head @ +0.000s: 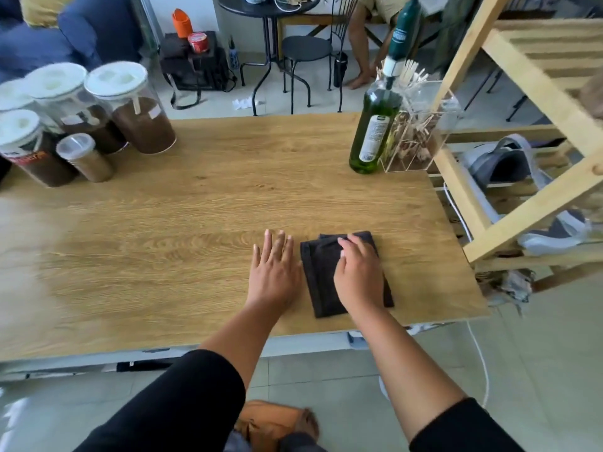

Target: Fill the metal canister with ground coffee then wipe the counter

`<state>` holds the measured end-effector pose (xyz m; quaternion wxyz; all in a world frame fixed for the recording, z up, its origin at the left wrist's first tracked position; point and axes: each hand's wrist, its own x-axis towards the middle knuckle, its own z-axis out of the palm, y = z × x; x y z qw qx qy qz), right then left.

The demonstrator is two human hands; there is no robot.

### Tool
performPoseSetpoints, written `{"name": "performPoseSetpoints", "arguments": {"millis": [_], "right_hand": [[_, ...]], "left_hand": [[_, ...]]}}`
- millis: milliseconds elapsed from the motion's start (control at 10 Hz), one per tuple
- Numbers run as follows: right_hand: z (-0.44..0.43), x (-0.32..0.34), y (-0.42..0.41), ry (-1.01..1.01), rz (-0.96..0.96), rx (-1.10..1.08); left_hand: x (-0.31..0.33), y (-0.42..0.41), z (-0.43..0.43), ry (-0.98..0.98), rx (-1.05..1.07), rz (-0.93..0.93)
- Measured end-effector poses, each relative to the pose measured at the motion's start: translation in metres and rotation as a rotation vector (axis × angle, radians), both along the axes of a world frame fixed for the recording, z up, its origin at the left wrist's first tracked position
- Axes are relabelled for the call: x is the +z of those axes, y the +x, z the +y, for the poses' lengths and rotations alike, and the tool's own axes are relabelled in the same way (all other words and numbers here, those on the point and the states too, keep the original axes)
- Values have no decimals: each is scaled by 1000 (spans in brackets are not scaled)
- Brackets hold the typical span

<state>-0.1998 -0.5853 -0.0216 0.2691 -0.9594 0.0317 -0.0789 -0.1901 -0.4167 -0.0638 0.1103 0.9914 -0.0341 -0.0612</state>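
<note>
A folded black cloth (pixel 321 275) lies on the wooden counter (pixel 182 223) near its front right corner. My right hand (pixel 357 275) rests on top of the cloth, fingers curled over its far edge. Flat on the bare wood just left of the cloth lies my left hand (pixel 275 272), fingers spread and holding nothing. At the counter's far left stand several clear jars of ground coffee with white lids (pixel 130 109), and in front of them a small canister (pixel 85 158) with a clear lid.
A green glass bottle (pixel 370 138) and a clear box of wooden sticks (pixel 416 132) stand at the back right. A wooden shelf rack (pixel 522 132) borders the counter's right side. Behind the counter are a black chair (pixel 305 50), a round table and a seated person.
</note>
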Motion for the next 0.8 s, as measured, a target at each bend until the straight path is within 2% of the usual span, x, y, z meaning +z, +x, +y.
{"name": "performPoseSetpoints", "arguments": {"millis": [100, 200, 500, 700, 800], "right_hand": [[5, -27, 7, -238, 261, 136], [-8, -44, 7, -330, 302, 154], [-70, -43, 16, -374, 320, -46], [-69, -44, 18, -373, 354, -38], [-73, -33, 23, -338, 444, -5]], "left_hand": [[-11, -5, 0, -5, 27, 12], [-17, -8, 2, -12, 52, -21], [-17, -9, 3, -17, 38, -34], [-12, -7, 3, -14, 25, 7], [-7, -10, 6, -13, 19, -12]]}}
